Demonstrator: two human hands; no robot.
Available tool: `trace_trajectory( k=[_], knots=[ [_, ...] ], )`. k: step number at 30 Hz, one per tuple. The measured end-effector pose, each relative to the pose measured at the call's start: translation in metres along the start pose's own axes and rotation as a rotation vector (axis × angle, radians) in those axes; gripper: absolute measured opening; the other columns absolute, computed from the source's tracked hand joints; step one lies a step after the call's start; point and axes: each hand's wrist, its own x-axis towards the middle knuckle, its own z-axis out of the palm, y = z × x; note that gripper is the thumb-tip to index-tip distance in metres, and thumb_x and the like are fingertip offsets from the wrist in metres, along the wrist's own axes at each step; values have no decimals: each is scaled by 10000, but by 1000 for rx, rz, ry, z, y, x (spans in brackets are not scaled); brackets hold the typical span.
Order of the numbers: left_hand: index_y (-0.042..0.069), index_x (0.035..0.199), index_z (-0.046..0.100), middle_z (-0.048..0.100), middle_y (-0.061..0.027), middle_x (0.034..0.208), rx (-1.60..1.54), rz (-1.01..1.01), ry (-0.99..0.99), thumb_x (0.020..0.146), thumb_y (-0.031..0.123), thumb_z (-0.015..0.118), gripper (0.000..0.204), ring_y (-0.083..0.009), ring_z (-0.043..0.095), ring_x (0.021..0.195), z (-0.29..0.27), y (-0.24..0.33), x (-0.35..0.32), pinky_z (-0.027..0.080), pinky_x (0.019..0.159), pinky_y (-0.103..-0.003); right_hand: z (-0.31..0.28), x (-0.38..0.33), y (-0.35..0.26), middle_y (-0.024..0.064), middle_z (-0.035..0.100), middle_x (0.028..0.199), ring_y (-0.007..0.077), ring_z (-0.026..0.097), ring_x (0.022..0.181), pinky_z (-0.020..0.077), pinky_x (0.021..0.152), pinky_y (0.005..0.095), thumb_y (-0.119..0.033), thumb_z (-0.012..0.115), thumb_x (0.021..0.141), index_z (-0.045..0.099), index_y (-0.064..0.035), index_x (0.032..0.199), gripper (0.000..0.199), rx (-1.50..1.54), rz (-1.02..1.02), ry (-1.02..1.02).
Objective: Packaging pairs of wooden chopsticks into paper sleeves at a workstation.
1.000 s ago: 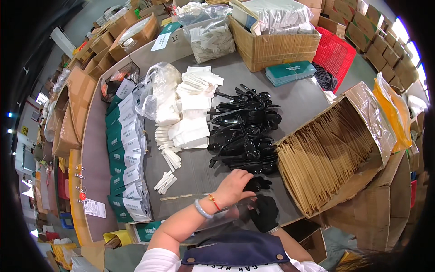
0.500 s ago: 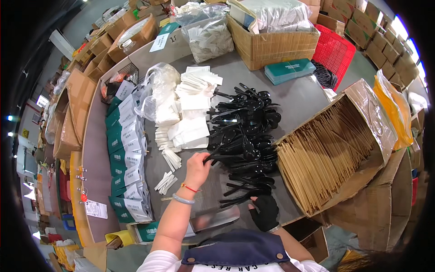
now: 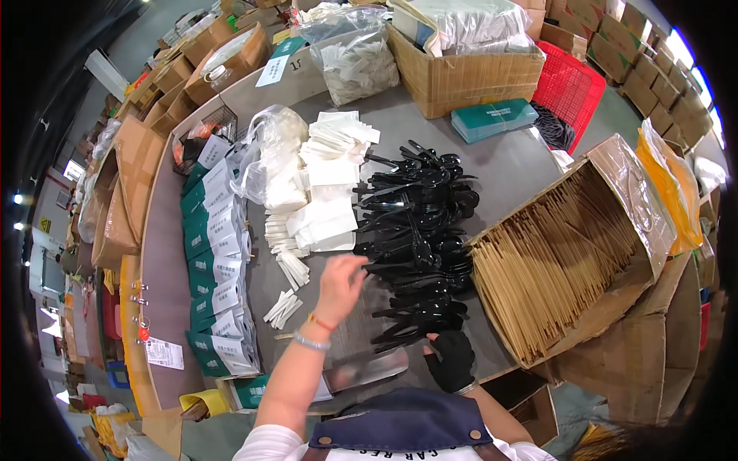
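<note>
A big pile of black plastic spoons (image 3: pixel 419 223) lies on the grey table, handles mostly pointing left. My left hand (image 3: pixel 338 288) is bare and hovers just left of the lower spoon handles. Its fingers are bent but apart, and nothing shows in them. Below the lowest spoons rests my right hand (image 3: pixel 451 359) in a black fingerless glove, thumb and forefinger apart, holding nothing visible. White napkins (image 3: pixel 323 219) are stacked left of the spoons. Small white paper packets (image 3: pixel 284 309) lie beyond my left wrist.
Green-and-white printed pouches (image 3: pixel 219 269) line the table's left side. An open carton of thin wooden sticks (image 3: pixel 553 269) leans at the right. Along the back stand a clear bag of white packets (image 3: pixel 357 69), a cardboard box (image 3: pixel 465 81), green sleeves (image 3: pixel 494 121) and a red basket (image 3: pixel 573 88).
My left hand has let go of a spoon handle and drawn slightly away from the pile, its fingers loosening. The right hand has barely moved.
</note>
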Motion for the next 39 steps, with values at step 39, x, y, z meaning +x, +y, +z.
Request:
trace_trajectory(
  k=[39],
  knots=[
    [113,831,705,603,-38,855,271,97,81,776,151,723,69,-269,544,856,43,-36,80,441,741,-417,-67,77,-17,115,624,990,307,611,894,506,773,379,-65,763,739,676,-90,1059,333,-98,-54,16]
  ],
)
